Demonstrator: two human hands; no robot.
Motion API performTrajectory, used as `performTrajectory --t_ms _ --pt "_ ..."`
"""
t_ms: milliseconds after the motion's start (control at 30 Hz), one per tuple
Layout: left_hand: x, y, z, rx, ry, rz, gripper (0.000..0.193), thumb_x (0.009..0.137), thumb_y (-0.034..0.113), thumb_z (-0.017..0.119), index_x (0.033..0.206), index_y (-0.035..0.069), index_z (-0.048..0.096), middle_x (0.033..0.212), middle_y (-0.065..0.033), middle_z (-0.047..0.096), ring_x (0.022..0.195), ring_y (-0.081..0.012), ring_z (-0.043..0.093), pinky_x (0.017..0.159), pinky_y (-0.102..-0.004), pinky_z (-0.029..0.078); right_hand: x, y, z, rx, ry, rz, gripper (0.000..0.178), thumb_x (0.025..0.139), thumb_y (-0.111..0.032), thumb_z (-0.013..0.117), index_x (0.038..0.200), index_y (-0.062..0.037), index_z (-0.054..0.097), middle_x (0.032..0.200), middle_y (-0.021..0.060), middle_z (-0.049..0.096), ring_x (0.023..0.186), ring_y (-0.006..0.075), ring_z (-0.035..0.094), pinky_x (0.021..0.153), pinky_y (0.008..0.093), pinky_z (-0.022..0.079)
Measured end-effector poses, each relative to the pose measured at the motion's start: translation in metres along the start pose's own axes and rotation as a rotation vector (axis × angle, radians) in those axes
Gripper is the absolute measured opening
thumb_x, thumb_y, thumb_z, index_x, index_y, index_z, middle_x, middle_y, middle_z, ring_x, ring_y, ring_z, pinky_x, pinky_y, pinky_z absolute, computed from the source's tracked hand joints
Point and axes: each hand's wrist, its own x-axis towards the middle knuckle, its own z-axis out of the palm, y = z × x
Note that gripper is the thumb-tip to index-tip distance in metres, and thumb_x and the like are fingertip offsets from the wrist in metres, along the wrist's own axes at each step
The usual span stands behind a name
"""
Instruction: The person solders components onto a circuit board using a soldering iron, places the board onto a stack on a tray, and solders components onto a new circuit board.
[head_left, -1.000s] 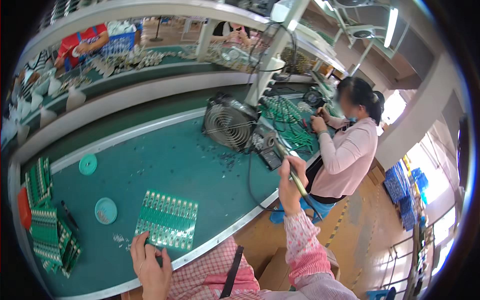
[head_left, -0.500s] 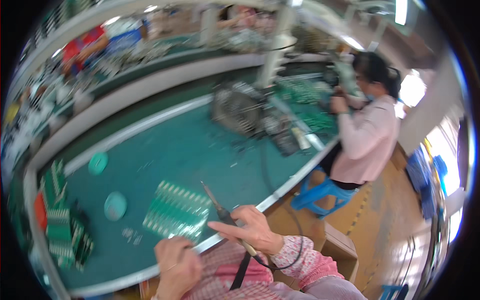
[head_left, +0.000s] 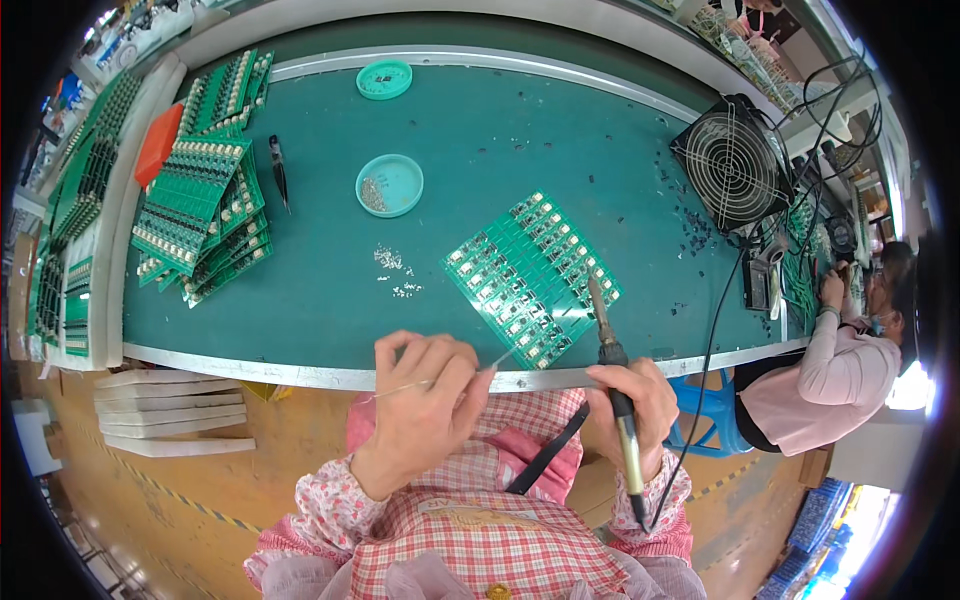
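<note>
A green circuit board panel (head_left: 530, 275) lies on the green mat near the table's front edge. My right hand (head_left: 635, 400) grips a soldering iron (head_left: 612, 368) like a pen, its tip resting over the panel's right part. A thin solder wire (head_left: 440, 378) is pinched in my left hand (head_left: 425, 405), and the wire's end reaches toward the panel's near corner. Both hands hover at the table's front rim (head_left: 330, 375).
Stacks of green boards (head_left: 200, 215) lie at the left, with more in a rack (head_left: 70, 240). Two round teal dishes (head_left: 389, 185) and a dark tool (head_left: 279, 170) sit behind. A fan (head_left: 733, 162) stands right; another person (head_left: 845, 360) works beyond it.
My view has swung down to the panel. My right hand brought the soldering iron from the stand at the right to the panel, and my left hand now pinches solder wire.
</note>
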Motion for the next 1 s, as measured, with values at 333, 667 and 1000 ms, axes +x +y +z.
performTrajectory --t_ms 333,667,1000 --pt "0.007 -0.007 0.011 -0.06 0.019 0.009 0.016 0.078 0.003 0.067 0.072 0.006 0.052 0.111 -0.0076 0.067 0.103 -0.0266 0.063 0.086 -0.0423 0.041 -0.003 -0.019 0.007 0.238 0.002 0.046 0.017 0.08 -0.005 0.072 0.094 -0.0011 0.061 0.068 0.0069 0.066 0.052 0.0189 0.064 0.048 0.0289 0.051" --pt "0.009 -0.008 0.011 -0.015 -0.016 0.025 0.013 0.077 0.008 0.071 0.082 0.005 0.06 0.114 -0.0066 0.065 0.107 -0.0245 0.06 0.089 -0.042 0.042 0.015 -0.026 0.013 0.129 -0.091 -0.044 0.011 0.088 -0.007 0.063 0.092 -0.0004 0.055 0.056 0.0031 0.064 0.048 0.0149 0.062 0.046 0.0278 0.048" --pt "0.01 -0.006 0.012 -0.033 -0.001 -0.002 0.014 0.075 0.006 0.07 0.077 0.006 0.057 0.114 -0.005 0.065 0.106 -0.025 0.06 0.087 -0.0425 0.039 0.018 -0.031 0.018 0.098 -0.072 -0.072 0.018 0.073 -0.001 0.074 0.087 -0.0031 0.062 0.065 0.0036 0.064 0.05 0.0166 0.06 0.046 0.0276 0.047"
